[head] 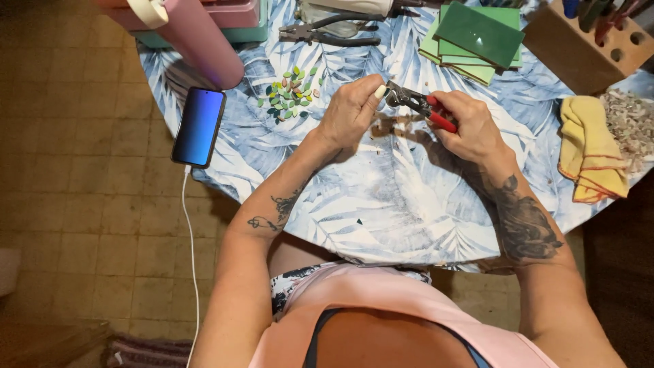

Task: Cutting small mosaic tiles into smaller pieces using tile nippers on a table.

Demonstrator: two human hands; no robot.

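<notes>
Two hands over the leaf-patterned desk [381,204]: right hand [470,129], fingers closed on red-handled metal nippers [415,103]; left hand [351,112], fingers pinching a small piece, barely visible, at the jaws. Beyond, leaf-shaped green chips [289,92] and flat green tiles [477,37].

On the bench [381,204]: a phone [198,126], green chips [289,92], pliers [330,33], green tiles [477,37], a yellow cloth [591,146], a wooden block [586,48].

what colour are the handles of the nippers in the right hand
Red handles, gripped by the right hand; clearest in the head view.
</notes>
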